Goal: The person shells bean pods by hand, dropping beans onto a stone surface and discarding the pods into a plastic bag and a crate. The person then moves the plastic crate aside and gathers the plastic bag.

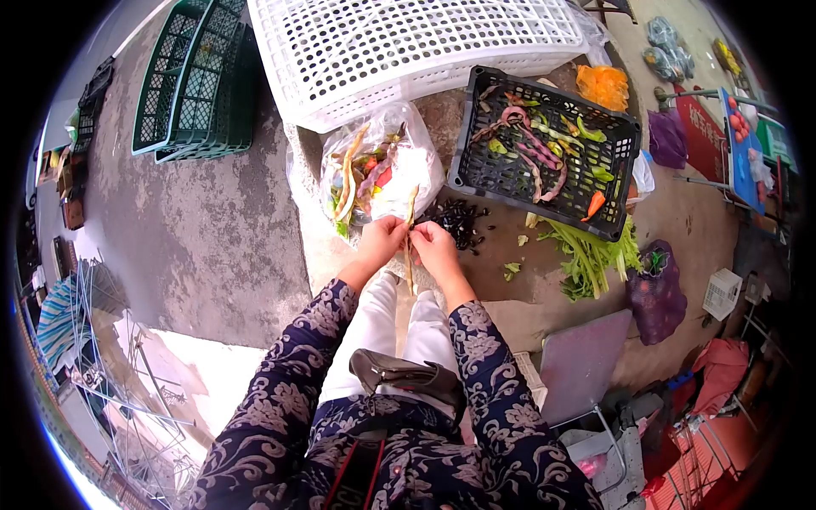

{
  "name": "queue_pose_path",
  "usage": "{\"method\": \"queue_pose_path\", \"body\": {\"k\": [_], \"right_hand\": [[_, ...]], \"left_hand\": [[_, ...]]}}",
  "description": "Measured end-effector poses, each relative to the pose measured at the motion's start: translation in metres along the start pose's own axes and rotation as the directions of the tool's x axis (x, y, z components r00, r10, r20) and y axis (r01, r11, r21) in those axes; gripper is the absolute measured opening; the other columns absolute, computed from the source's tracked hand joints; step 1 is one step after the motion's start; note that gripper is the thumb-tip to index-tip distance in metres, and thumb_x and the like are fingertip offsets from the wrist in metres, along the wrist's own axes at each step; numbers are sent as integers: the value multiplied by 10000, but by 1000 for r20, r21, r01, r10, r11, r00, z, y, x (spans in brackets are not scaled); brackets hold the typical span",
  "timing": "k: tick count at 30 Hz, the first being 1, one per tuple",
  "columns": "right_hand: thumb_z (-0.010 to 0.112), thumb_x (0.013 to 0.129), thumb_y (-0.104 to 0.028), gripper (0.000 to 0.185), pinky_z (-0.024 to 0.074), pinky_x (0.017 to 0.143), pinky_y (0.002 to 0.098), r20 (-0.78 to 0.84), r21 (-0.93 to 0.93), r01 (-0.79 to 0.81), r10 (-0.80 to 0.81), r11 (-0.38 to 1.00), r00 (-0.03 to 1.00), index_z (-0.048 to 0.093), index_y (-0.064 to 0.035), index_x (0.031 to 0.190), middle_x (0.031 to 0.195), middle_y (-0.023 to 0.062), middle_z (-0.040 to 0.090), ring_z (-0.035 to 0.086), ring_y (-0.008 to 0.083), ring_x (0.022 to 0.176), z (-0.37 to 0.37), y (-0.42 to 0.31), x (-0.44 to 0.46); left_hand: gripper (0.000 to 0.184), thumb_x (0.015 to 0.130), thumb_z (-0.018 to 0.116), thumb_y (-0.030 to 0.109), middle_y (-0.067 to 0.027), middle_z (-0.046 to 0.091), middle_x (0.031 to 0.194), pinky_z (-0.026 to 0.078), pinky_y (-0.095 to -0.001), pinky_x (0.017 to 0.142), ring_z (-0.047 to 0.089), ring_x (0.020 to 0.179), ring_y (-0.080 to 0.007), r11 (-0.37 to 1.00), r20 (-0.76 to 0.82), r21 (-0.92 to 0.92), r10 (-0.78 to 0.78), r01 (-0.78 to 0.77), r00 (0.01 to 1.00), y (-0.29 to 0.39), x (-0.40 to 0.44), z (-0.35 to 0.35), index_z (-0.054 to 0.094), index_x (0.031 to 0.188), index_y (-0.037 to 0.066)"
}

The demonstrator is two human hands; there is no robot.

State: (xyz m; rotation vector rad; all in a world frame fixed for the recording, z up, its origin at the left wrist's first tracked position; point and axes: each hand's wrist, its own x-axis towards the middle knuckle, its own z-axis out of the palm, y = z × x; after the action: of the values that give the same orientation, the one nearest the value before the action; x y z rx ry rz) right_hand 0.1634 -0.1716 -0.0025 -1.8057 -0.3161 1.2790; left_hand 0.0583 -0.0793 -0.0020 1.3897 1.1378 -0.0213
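A long yellowish bean pod (409, 270) runs roughly upright between my two hands, over my lap. My left hand (383, 241) pinches it from the left and my right hand (435, 252) from the right, the fingertips nearly meeting. Just beyond them a clear plastic bag (429, 161) lies open with yellow pods (348, 174), purplish pods and scraps in it. Dark shelled beans (455, 219) lie in a loose heap to the right of the bag. Whether the pod is split is too small to tell.
A black crate (463, 161) with purple pods and leaves stands at right, near leafy green stalks (586, 263). A white perforated crate (416, 76) fills the far side, and green crates (195, 93) stand at left. A purple net sack (656, 293) sits farther right.
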Motion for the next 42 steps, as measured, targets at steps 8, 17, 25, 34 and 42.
{"method": "queue_pose_path", "body": {"k": [8, 17, 25, 34, 42], "right_hand": [[534, 802, -63, 86, 444, 337, 283, -307, 32, -313, 308, 949, 901, 500, 14, 820, 703, 94, 613, 570, 168, 437, -17, 73, 3], [520, 862, -74, 116, 480, 431, 248, -442, 224, -271, 346, 936, 828, 458, -17, 942, 769, 73, 547, 546, 127, 524, -81, 108, 30], [514, 895, -122, 154, 444, 542, 202, -336, 389, -233, 372, 891, 865, 567, -76, 1032, 845, -2, 596, 512, 55, 633, -108, 117, 27], [522, 905, -171, 167, 422, 645, 205, -63, 358, -102, 133, 928, 989, 581, -52, 1008, 776, -14, 583, 522, 59, 689, -66, 79, 26], [525, 866, -103, 137, 464, 645, 292, -32, 13, 44, -43, 999, 999, 568, -2, 947, 800, 83, 635, 594, 186, 702, -59, 100, 40]], "left_hand": [[230, 799, 577, 203, -131, 625, 592, 516, -320, 593, 647, 567, -211, 896, 51, 425, 119, -130, 992, -31, 23, 49, 641, 794, -18], [252, 816, 549, 242, -159, 635, 689, 502, -368, 648, 631, 657, -280, 915, 29, 398, -86, 68, 996, -90, 67, 49, 658, 830, 15], [232, 822, 613, 223, -87, 625, 657, 481, -293, 609, 621, 647, -141, 993, -7, 102, -59, 60, 998, -96, 67, 51, 616, 816, -10], [199, 896, 527, 121, -4, 582, 873, 445, -232, 724, 565, 795, -95, 903, 248, -422, 29, 81, 968, -51, 49, 87, 503, 1077, 42], [165, 902, 538, 199, 31, 565, 760, 387, -208, 620, 455, 655, -54, 941, 155, -333, -18, 70, 988, -16, 55, 86, 601, 883, 48]]}}
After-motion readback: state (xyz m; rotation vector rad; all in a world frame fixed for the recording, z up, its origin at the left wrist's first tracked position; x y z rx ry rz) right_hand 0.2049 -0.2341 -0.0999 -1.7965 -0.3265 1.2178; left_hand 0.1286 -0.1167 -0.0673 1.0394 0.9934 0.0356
